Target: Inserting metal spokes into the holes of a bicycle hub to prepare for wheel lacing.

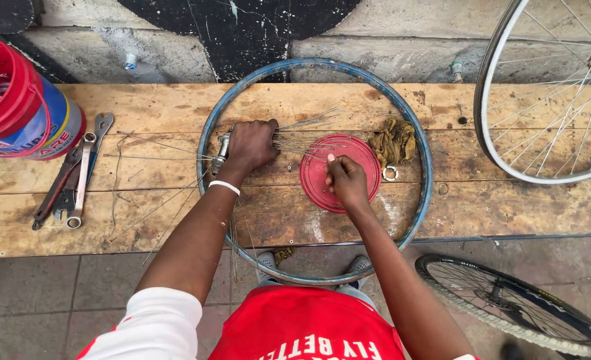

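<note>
Gripping hub (221, 155) (left hand (252, 143)), spokes (305, 133) fanned.

Bright even daylight — soft shadows, sharp focus, edges slightly bowed.

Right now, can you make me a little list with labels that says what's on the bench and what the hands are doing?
Place: wooden bench against a wall
Left hand: closed around a metal hub with thin spokes fanning out
Right hand: fingertips pinching at spokes over a red lid
Around the hands: blue rim lying flat on the bench
Inside the rim: dirty rag, small metal ring
Left side: wrenches, red bucket
Right side: silver wheel; another wheel with a tyre on the floor
</note>
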